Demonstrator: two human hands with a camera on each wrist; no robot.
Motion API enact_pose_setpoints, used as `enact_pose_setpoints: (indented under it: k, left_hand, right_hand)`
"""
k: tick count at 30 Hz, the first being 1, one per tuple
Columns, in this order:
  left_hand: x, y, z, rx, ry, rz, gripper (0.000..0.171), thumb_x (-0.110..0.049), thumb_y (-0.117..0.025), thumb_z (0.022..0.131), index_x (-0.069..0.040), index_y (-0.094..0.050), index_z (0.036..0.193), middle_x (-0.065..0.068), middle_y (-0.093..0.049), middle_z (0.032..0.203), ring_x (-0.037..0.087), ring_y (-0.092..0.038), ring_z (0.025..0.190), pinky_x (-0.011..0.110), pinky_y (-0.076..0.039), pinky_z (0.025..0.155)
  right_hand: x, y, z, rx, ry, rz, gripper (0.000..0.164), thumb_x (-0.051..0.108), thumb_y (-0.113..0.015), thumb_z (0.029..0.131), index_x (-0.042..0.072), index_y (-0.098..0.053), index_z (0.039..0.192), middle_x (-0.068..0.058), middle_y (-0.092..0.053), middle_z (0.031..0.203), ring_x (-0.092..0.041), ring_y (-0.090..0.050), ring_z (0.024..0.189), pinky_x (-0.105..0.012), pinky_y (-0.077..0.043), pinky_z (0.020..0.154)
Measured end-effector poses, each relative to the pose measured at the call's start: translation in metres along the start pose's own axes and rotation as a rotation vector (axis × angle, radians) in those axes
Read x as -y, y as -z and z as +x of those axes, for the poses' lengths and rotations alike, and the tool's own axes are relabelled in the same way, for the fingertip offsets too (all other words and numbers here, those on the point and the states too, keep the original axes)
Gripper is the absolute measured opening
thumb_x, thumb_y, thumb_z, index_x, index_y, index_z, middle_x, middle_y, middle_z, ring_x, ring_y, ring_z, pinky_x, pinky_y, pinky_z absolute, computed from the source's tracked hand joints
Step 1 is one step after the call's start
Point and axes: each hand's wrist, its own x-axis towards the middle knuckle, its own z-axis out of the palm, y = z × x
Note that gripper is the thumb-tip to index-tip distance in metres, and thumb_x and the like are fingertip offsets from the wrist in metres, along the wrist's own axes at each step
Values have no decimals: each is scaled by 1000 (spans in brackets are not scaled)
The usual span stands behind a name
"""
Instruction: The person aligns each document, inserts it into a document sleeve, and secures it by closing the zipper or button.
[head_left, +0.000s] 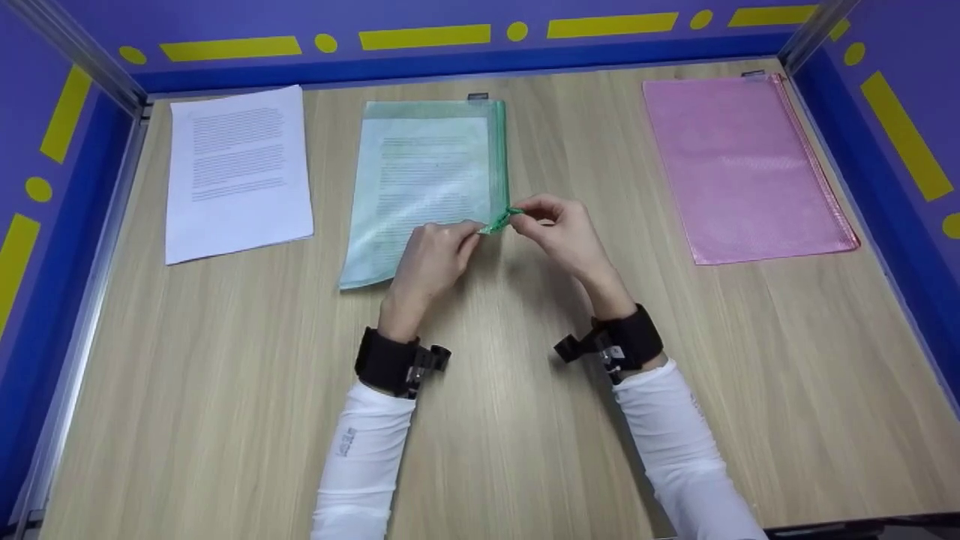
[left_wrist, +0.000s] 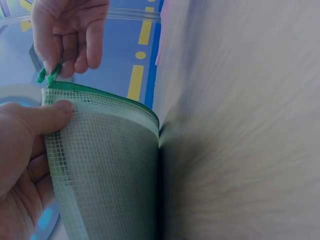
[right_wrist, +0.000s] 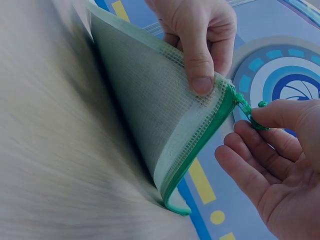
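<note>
A green mesh zipper pouch lies on the table with a printed sheet showing inside it. Its near right corner is lifted, and my left hand pinches that corner between thumb and fingers. In the left wrist view the thumb presses the mesh just below the green zipper edge. My right hand pinches the green cord pull at the zipper's end, thumb against index finger. The zipper looks closed along the edge that shows.
A stack of printed paper lies at the left. On the right is a pink mesh zipper pouch. Purple and blue panels with yellow marks border the wooden table at the back and sides.
</note>
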Motion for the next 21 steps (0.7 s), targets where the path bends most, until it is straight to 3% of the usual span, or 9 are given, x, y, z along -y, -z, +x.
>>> enact_pose_setpoints:
  k: [5, 11, 21]
  left_hand:
    - [1, 1, 0, -11, -11, -4, 18, -9, -62, 97, -3, -75, 108, 12, -78, 93, 21, -71, 72, 37, -57, 65]
    - [3, 3, -1, -29, -39, 1, 19, -11, -60, 98, -2, -74, 106, 13, -78, 93, 24, -75, 80, 39, -59, 70]
    - [5, 6, -1, -44, -36, -4, 18, -10, -61, 97, -2, -74, 107, 13, -78, 97, 26, -76, 85, 39, -60, 75]
  right_hand:
    - [0, 2, 1, 3, -18, 26, 19, 12, -69, 90, -1, -73, 104, -7, -72, 97, -11, -67, 88, -22, -55, 79]
    - [2, 6, 0, 7, -76, 112, 20, 12, -70, 88, -2, -72, 102, 2, -70, 91, -12, -67, 86, -23, -57, 80]
    - [0, 11, 0, 34, -94, 254, 9, 6, -70, 86, 4, -69, 95, 2, -72, 87, -12, -71, 85, -28, -60, 84]
